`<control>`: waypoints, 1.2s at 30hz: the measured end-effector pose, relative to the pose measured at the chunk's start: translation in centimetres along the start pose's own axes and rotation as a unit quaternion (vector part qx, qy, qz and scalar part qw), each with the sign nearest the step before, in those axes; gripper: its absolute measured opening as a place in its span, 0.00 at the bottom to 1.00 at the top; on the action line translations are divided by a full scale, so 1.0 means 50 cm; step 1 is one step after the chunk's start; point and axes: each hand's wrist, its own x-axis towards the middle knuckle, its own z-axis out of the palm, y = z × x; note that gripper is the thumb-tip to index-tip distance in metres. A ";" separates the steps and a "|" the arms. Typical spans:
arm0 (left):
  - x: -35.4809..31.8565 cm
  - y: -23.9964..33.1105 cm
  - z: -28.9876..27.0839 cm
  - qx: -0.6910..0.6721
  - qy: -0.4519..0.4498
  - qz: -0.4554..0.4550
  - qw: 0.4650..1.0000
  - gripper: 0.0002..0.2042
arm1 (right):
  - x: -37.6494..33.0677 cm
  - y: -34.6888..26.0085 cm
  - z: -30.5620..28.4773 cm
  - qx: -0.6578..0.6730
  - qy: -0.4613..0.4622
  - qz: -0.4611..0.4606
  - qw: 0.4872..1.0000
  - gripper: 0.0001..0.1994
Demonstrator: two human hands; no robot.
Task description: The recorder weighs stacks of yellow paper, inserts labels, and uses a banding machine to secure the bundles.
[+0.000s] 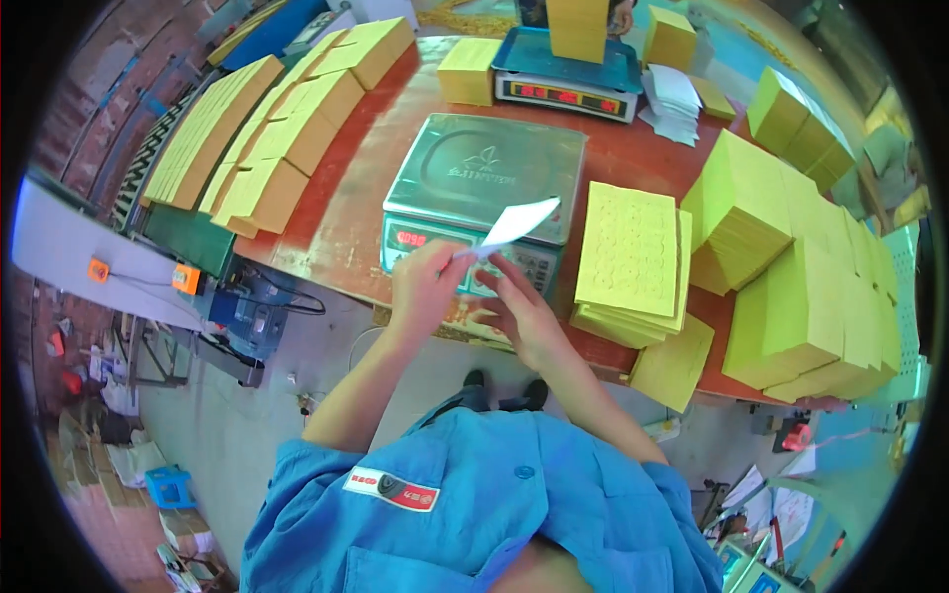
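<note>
My left hand (427, 282) pinches the lower end of a small white sheet of paper (522, 219), which slants up to the right. My right hand (524, 306) is just right of it, fingers apart and slightly curled; a fingertip lies close to the paper's lower end, and whether it touches I cannot tell. Both hands are over the near edge of a tabletop scale (484, 163) with a flat metal plate and a lit red display. Right of the scale is a stack of yellow sheets (628, 247), its lower sheets a little uneven.
Yellow paper blocks (297, 124) stand in rows at the left; more yellow blocks (791, 267) are piled at the right. A second scale (565, 74) at the back bears a tall yellow block (578, 30). White sheets (672, 102) lie beside it. A yellow sheet (674, 364) overhangs the red table's (326, 222) near edge.
</note>
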 end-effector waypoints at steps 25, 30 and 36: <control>0.220 -0.117 0.051 0.108 -0.285 0.318 0.898 0.22 | -0.202 0.026 0.061 -0.186 0.053 0.012 0.981 0.21; 0.247 -0.159 0.058 0.048 -0.182 0.326 0.927 0.27 | -0.185 -0.299 0.157 -0.482 0.097 -0.104 0.865 0.13; 0.239 -0.154 0.082 0.003 -0.174 0.213 0.961 0.27 | 0.164 -0.673 -0.029 -0.778 0.177 -0.198 0.569 0.16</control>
